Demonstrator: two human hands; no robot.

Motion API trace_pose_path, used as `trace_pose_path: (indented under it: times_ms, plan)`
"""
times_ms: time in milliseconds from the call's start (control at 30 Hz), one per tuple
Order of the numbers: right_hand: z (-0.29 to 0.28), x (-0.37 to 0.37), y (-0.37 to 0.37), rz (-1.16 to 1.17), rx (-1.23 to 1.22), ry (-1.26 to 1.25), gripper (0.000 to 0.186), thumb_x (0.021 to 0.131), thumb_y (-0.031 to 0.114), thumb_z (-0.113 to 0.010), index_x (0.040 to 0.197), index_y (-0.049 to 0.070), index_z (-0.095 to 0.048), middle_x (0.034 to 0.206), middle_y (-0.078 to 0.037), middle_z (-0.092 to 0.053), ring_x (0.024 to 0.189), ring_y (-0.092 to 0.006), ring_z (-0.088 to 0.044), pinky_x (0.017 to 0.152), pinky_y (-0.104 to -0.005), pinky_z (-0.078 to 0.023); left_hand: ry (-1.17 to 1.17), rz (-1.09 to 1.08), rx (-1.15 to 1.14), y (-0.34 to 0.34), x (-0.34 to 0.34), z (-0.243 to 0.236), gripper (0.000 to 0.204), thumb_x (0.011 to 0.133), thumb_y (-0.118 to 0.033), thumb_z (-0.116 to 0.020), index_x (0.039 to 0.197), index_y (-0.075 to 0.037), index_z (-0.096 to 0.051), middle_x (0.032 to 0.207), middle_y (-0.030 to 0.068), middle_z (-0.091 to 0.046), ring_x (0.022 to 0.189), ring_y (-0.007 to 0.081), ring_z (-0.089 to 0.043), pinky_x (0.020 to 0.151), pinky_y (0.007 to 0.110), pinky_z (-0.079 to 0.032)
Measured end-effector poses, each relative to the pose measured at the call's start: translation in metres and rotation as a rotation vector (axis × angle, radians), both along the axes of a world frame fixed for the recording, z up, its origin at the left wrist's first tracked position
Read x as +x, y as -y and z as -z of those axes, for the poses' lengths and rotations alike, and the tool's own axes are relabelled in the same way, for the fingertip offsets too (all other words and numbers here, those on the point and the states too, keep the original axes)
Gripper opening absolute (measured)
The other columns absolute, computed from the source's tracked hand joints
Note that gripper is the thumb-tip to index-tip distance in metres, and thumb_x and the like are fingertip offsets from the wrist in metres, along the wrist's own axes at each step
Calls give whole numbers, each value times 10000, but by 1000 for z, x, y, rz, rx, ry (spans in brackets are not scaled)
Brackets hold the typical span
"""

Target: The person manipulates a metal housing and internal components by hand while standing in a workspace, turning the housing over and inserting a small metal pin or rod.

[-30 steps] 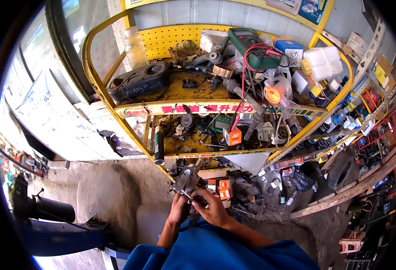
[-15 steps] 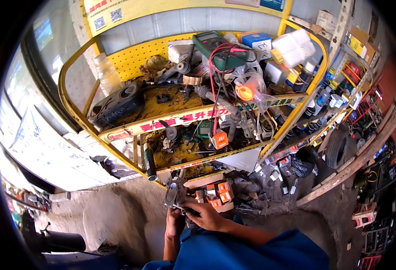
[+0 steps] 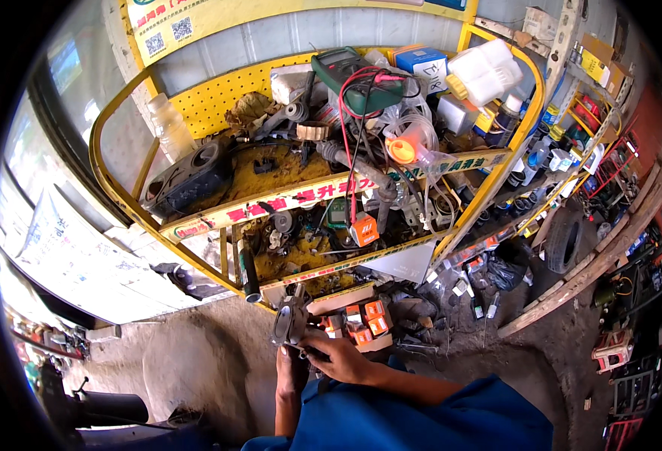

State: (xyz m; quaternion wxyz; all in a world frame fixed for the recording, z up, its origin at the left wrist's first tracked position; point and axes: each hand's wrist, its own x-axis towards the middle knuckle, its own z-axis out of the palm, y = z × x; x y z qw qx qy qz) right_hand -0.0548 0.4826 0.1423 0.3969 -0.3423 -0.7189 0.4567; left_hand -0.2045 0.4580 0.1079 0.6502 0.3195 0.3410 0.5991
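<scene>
The left hand (image 3: 292, 370) has its grip wrapped round the lower end of a grey metal part (image 3: 291, 323), while the right hand's (image 3: 342, 361) grip is narrow, thumb and fingers closed on that same end (the fingertips are partly hidden). The part is held up in front of the yellow rack (image 3: 484, 197) — near its left front corner, just beside orange boxes (image 3: 376, 310). A dark cylinder (image 3: 249, 274) stands at that corner; a green meter (image 3: 349, 75) lies toward the top shelf's back edge.
</scene>
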Motion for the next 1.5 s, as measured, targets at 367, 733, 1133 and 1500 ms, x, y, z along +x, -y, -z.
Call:
trace_pose_path:
  times_ms: [367,733,1133,1500]
  plan:
    - [4,1,5,-4,-52,-6,255,901,77,-632,1143,4,-598,1062,-187,-653,967,-322,-663,807,-367,-527,17,-2,-116,3,-2,10,797,848,-638,-582,1335,-16,-474,1203,103,-586,1083,211,-580,908,354,-479]
    - [-2,2,7,-42,-55,-31,299,963,146,-586,1218,-9,-565,1012,-157,-661,880,-200,-676,763,-320,-535,8,-51,-48,0,4,-2,861,843,-613,-603,1383,30,-414,1281,145,-548,1138,233,-563,950,356,-463]
    - [7,2,12,-133,-343,-188,303,999,215,-540,1236,26,-533,790,-29,-591,633,-85,-558,572,-244,-461,-34,79,-181,10,-7,-5,866,790,-675,-594,1361,-38,-461,1103,125,-636,899,225,-651,663,302,-558]
    - [5,9,4,-293,-559,-96,308,989,255,-548,1181,14,-539,738,-59,-599,612,-143,-572,585,-303,-470,-45,66,-162,11,-12,5,862,787,-659,-629,1342,-15,-480,1091,122,-650,911,222,-654,729,326,-555]
